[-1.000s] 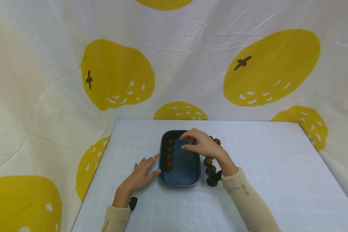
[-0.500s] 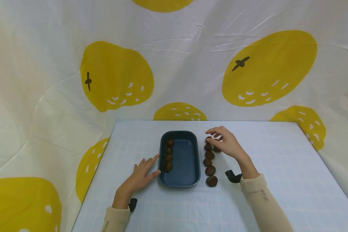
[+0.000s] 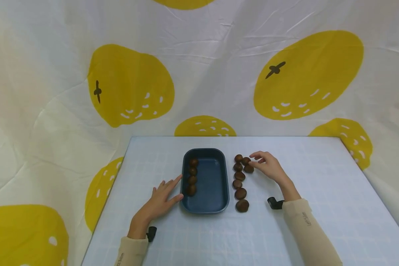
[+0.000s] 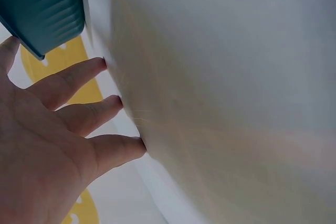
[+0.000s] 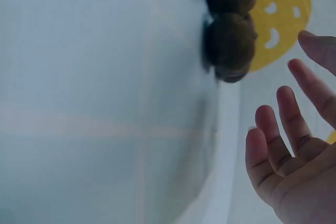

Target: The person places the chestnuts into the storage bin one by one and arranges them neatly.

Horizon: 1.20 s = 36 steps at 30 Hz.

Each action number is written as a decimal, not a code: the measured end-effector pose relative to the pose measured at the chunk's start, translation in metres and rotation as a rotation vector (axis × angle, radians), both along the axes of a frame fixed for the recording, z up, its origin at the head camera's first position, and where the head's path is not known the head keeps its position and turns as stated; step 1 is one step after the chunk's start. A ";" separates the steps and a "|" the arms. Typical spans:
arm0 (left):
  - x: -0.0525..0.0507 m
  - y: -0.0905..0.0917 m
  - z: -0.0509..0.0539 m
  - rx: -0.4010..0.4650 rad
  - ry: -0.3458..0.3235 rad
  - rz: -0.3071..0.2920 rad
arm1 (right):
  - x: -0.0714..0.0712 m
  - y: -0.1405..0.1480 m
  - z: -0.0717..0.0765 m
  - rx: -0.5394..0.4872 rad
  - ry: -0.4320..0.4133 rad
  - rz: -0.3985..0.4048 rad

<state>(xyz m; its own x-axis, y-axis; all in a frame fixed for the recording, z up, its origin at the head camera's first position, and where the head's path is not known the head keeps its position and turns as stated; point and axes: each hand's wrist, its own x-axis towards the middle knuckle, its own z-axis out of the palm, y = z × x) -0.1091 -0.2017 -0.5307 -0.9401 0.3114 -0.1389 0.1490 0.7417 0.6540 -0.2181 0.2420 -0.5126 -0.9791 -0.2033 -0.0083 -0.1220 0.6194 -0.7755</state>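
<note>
A dark blue rectangular tray (image 3: 212, 211) lies on the table with a column of several chestnuts (image 3: 192, 180) along its left side. My left hand (image 3: 161, 201) rests at the tray's left edge, fingers spread, fingertips at its rim; in the left wrist view the hand (image 4: 58, 129) has its other fingertips down on the tabletop. To the right of the tray, more brown chestnuts (image 3: 240, 193) form a line, with a few beside its far end. Near that far end hovers my right hand (image 3: 269, 166), fingers loosely bent, holding nothing; the right wrist view shows a gap between its fingers and the chestnuts (image 5: 231, 40).
The pale checked tabletop (image 3: 319, 192) extends to both sides. A white cloth (image 3: 216, 81) printed with large yellow fruit hangs behind it. Black wrist cameras (image 3: 275, 203) sit at both wrists.
My right hand has left its place over the tray and moved right, past the line of chestnuts, to their right side. My left hand has kept its position.
</note>
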 end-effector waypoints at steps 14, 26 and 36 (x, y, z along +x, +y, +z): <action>-0.001 0.000 -0.002 0.006 0.007 -0.005 | -0.003 0.011 -0.024 0.018 -0.099 0.005; -0.001 -0.001 -0.001 0.004 0.007 -0.007 | -0.003 0.009 -0.031 0.041 -0.044 0.059; 0.000 -0.001 -0.002 0.011 0.002 -0.010 | -0.002 0.008 -0.034 0.054 0.006 0.129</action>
<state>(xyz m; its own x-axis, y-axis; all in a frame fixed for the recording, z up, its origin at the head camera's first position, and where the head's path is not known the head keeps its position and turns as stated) -0.1093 -0.2031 -0.5323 -0.9371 0.3223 -0.1337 0.1578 0.7331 0.6616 -0.2205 0.2505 -0.5468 -0.9449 -0.3269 -0.0172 -0.2077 0.6395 -0.7402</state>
